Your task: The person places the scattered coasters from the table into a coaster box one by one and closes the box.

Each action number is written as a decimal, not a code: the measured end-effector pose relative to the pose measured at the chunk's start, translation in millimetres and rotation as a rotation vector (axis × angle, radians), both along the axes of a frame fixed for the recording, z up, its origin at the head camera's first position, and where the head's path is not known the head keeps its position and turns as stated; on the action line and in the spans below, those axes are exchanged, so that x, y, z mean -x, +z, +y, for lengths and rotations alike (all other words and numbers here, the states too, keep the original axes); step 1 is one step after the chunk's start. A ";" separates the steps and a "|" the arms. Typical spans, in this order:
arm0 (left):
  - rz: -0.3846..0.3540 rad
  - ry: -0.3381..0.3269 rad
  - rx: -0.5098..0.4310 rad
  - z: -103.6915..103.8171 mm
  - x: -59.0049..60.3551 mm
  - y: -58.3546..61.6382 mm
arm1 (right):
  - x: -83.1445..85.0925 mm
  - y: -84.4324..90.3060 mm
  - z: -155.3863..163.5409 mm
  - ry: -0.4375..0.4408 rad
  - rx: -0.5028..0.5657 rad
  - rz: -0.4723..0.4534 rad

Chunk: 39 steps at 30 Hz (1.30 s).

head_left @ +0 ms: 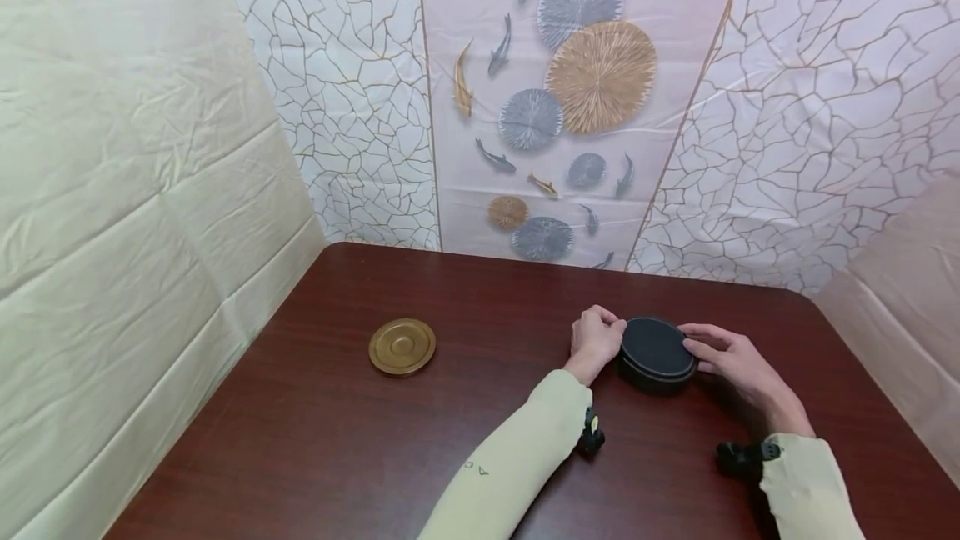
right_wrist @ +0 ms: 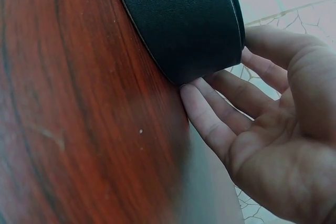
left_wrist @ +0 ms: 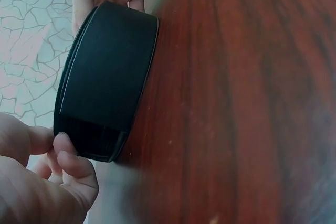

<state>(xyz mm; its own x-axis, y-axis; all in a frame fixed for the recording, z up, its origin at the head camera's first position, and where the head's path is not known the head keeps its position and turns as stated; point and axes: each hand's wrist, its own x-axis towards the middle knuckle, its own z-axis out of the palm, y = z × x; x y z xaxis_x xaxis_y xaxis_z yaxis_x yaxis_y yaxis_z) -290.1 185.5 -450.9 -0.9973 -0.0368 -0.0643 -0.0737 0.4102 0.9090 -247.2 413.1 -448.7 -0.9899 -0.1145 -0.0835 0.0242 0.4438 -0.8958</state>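
A round black case (head_left: pixel 656 348) with a flat top sits on the table, right of the middle. My left hand (head_left: pixel 596 336) is at its left side; in the left wrist view the thumb and fingertips pinch its upper rim beside a dark cut-out in the wall. From the right, my right hand (head_left: pixel 738 361) holds the case, fingers along the side wall and thumb at the top rim. Seen by the right wrist camera, the lowest fingertips (right_wrist: pixel 191 95) touch the case near its base. Whether the top is a separate disc cannot be told.
A round brown, ringed disc (head_left: pixel 402 347) lies flat on the left part of the dark red wooden table (head_left: pixel 337 440). Patterned cloth (head_left: pixel 360 90) hangs behind the table's back edge, and pale cloth (head_left: pixel 135 190) borders the left side.
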 end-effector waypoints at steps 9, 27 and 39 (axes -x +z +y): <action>0.011 -0.039 -0.033 -11.3 3.7 -2.6 | 1.5 -2.6 1.1 0.005 -0.002 0.017; 0.025 -0.181 -0.146 -76.8 7.1 17.2 | -0.1 -1.9 0.4 0.000 0.008 -0.024; 0.112 -0.230 -0.052 -97.5 -1.5 26.9 | 1.8 -1.4 1.7 0.013 0.044 -0.014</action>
<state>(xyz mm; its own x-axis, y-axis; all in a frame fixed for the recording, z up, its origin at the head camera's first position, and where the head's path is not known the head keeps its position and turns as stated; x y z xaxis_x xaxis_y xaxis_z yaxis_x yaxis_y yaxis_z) -288.5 88.1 -424.0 -0.9800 0.1924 0.0515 0.1189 0.3574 0.9264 -249.0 414.8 -450.1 -0.9870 -0.1316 -0.0921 0.0315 0.4040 -0.9142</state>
